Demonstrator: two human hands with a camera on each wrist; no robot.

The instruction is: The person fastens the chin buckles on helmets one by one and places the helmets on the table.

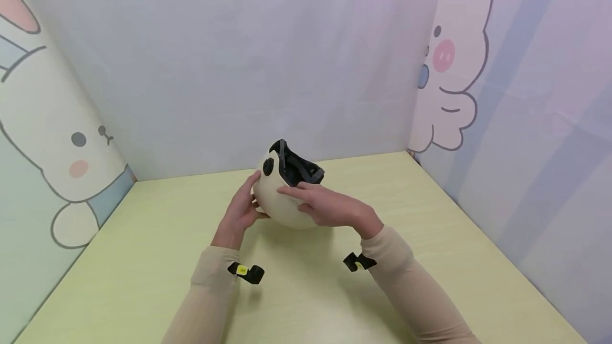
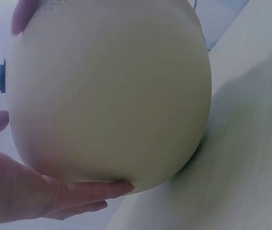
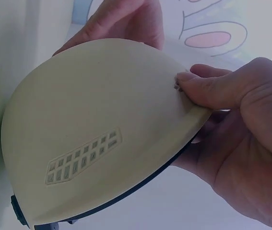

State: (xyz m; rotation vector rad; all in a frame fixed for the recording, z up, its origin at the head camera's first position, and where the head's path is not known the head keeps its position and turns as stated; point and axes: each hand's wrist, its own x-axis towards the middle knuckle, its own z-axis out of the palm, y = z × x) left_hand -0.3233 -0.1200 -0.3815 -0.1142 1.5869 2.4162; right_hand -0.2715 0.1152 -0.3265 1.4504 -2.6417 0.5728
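Helmet (image 1: 273, 199), black lining (image 1: 294, 172) inside, is gripped by left hand (image 1: 241, 209) and right hand (image 1: 332, 206).

The helmet (image 1: 273, 199) has a smooth, matt outside that looks like hard plastic, broken by the moulded grid of a vent (image 3: 83, 157). Its knob (image 1: 268, 166) looks like dull plastic. The table (image 1: 119, 280) shows fine wood-like grain under a soft sheen. The backdrop (image 1: 229, 68) looks like faintly creased cloth, the sleeves (image 1: 207, 288) matt fabric.
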